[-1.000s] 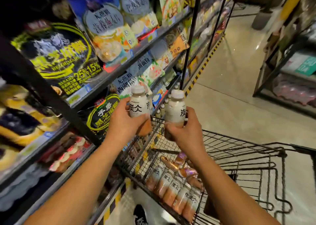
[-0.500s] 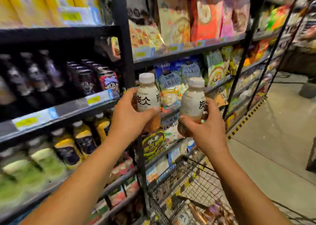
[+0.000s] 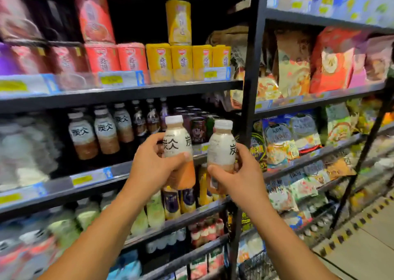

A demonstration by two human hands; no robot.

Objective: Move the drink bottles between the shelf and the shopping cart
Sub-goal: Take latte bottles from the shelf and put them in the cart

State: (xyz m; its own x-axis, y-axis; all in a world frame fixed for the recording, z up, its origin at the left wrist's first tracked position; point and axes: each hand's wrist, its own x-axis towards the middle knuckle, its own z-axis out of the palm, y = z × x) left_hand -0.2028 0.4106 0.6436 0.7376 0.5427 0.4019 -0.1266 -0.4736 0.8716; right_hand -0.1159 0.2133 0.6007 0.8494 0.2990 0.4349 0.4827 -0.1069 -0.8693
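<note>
My left hand grips a white-capped drink bottle with a cream label and orange-brown liquid. A second, matching bottle is held upright in my right hand. Both bottles hang in the air in front of the middle shelf. On that shelf, to the left, stand three bottles of the same kind. Only a corner of the wire shopping cart shows at the bottom edge.
Dark bottles and cans stand behind my held bottles. Red and yellow cans fill the shelf above. A black upright post splits off the snack-bag shelves on the right. Tiled floor lies at lower right.
The view has swung up and left from the cart to the drink shelf. Both hands have carried their bottles up to the height of the middle shelf.
</note>
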